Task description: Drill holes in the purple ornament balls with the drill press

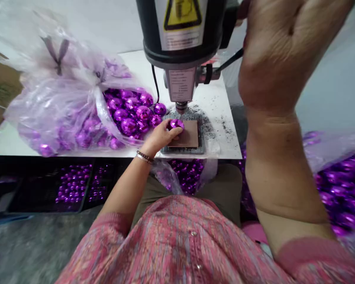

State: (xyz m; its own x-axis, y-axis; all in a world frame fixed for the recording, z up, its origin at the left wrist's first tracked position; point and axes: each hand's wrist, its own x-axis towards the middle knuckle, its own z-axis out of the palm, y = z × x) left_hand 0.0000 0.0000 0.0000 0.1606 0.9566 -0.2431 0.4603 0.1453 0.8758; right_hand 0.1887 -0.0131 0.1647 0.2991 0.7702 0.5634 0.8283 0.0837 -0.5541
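My left hand (162, 136) pinches a shiny purple mirrored ball (176, 125) on a brown board (189, 136), directly beneath the drill chuck (182, 107). The thin bit points down at the top of the ball; whether it touches cannot be made out. The black drill press (182, 49) stands over the board, with a yellow warning sign on its housing. Raised at the upper right, my right hand (278, 55) is closed beside the machine, by its black lever (230, 60). Its fingers are mostly hidden or cut off by the frame.
A clear plastic bag (56, 106) spills purple balls (130, 114) onto the white table (225, 146). Dark shavings lie around the metal drill base (182, 150). Black crates (73, 183) with small purple pieces sit lower left. More balls (343, 189) are bagged at right, others below the table edge.
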